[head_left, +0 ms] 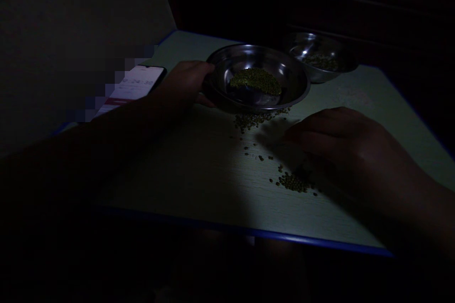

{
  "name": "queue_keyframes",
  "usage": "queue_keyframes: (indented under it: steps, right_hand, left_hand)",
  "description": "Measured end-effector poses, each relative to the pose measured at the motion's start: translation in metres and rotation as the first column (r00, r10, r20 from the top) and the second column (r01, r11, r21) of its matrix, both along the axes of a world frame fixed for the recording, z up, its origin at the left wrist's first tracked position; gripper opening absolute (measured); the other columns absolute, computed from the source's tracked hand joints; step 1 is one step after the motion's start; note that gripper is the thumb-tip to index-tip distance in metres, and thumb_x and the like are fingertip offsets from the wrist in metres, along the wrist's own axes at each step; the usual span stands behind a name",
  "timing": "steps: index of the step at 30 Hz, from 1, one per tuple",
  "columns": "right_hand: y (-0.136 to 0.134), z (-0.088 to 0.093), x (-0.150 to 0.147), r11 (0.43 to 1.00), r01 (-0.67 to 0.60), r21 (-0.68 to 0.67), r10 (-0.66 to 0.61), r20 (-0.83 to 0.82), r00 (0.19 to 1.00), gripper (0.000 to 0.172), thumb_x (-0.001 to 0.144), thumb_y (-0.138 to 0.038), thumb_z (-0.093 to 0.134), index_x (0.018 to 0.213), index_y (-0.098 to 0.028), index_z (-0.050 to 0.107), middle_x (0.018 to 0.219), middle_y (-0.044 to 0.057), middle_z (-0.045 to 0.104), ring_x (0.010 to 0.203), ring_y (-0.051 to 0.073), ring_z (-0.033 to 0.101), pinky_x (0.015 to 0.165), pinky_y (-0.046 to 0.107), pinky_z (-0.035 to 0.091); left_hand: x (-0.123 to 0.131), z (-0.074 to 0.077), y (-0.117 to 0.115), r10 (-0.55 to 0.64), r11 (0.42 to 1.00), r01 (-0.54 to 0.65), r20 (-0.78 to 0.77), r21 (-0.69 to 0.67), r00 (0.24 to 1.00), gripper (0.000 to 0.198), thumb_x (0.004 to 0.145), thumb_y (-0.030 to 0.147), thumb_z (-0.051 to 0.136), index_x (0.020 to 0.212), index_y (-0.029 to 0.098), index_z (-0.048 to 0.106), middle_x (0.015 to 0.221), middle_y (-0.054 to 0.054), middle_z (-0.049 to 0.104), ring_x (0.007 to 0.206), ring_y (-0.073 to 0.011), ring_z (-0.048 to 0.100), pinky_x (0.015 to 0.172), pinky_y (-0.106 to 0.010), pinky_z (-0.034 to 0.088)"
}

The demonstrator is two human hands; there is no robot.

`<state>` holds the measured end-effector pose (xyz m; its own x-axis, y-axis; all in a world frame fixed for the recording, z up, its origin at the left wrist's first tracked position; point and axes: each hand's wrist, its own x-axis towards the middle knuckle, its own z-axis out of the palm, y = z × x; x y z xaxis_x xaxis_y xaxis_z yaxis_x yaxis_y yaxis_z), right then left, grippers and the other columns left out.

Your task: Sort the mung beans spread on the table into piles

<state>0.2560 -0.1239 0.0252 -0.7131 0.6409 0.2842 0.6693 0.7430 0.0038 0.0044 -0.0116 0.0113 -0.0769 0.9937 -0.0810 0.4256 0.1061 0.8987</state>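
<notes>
My left hand (188,78) grips the left rim of a shiny steel bowl (296,90), thumb on top and fingers beneath. Inside the bowl lies a heap of small green beans (256,80), probably mung beans. More loose beans (249,121) are on the table just in front of the bowl. My right hand (334,139) hovers over the table to the right, fingers curled and pressed together; its fingertips are dim, and anything in them is hidden. Below it sits a small pile of beans (293,182), with a few strays between the two groups.
A second steel bowl (322,75) with some beans in it stands behind, to the right. A phone with a lit screen (138,80) is at the left, partly blurred out. The pale table (199,165) has a blue edge; a wall rises on the left. The room is very dark.
</notes>
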Motion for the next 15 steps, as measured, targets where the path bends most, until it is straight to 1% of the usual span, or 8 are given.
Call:
queue_keyframes:
  steps: [2, 5, 8, 11, 15]
  right_hand:
    - [-0.0001, 0.0008, -0.0001, 1.000, -0.012, -0.004, 0.012, -0.019, 1.000, 0.035, 0.102, -0.005, 0.054, 0.116, -0.021, 0.082, 0.098, 0.008, 0.083, 0.086, 0.024, 0.073, 0.078, 0.038, 0.053]
    - [0.0003, 0.0001, -0.0016, 0.998, -0.058, -0.005, 0.058, -0.021, 0.998, 0.034, 0.102, -0.005, 0.053, 0.116, -0.018, 0.082, 0.097, 0.008, 0.083, 0.085, 0.024, 0.073, 0.078, 0.037, 0.053]
    - [0.0015, -0.0037, -0.0038, 0.998, -0.066, -0.011, 0.066, -0.015, 0.998, 0.034, 0.103, -0.004, 0.054, 0.119, -0.015, 0.082, 0.096, 0.009, 0.082, 0.084, 0.024, 0.072, 0.078, 0.038, 0.051]
    - [0.0022, -0.0065, -0.0044, 0.998, -0.058, 0.023, 0.058, -0.012, 0.998, 0.034, 0.103, -0.002, 0.054, 0.118, -0.013, 0.082, 0.098, 0.010, 0.083, 0.086, 0.026, 0.072, 0.081, 0.041, 0.050]
    - [0.0015, -0.0025, -0.0015, 0.999, -0.034, 0.023, 0.034, -0.029, 0.999, 0.027, 0.099, -0.002, 0.062, 0.116, -0.011, 0.081, 0.099, 0.012, 0.082, 0.088, 0.030, 0.069, 0.082, 0.045, 0.047]
  left_hand:
    - [0.0008, 0.0009, -0.0007, -0.003, 1.000, 0.003, -0.008, -0.014, 1.000, 0.030, 0.104, 0.019, 0.048, 0.097, 0.012, 0.076, 0.119, -0.014, 0.079, 0.100, -0.0237, 0.076, 0.068, -0.021, 0.061]
    - [-0.0005, -0.0022, 0.0024, 0.000, 1.000, 0.000, 0.031, 0.003, 1.000, 0.029, 0.104, 0.021, 0.049, 0.097, 0.011, 0.076, 0.115, -0.015, 0.079, 0.096, -0.0249, 0.076, 0.064, -0.023, 0.060]
    - [-0.0030, -0.0065, 0.0068, 0.007, 1.000, -0.008, 0.043, 0.017, 0.999, 0.028, 0.103, 0.022, 0.051, 0.096, 0.011, 0.076, 0.112, -0.015, 0.079, 0.097, -0.0266, 0.077, 0.072, -0.028, 0.064]
    - [-0.0044, -0.0083, 0.0088, 0.008, 1.000, -0.009, 0.045, 0.014, 0.999, 0.029, 0.104, 0.023, 0.051, 0.094, 0.013, 0.077, 0.108, -0.013, 0.079, 0.099, -0.0286, 0.077, 0.080, -0.035, 0.067]
    - [-0.0032, -0.0063, 0.0060, -0.006, 1.000, 0.006, 0.022, 0.020, 1.000, 0.029, 0.105, 0.019, 0.050, 0.093, 0.013, 0.076, 0.110, -0.013, 0.078, 0.098, -0.0270, 0.076, 0.079, -0.034, 0.066]
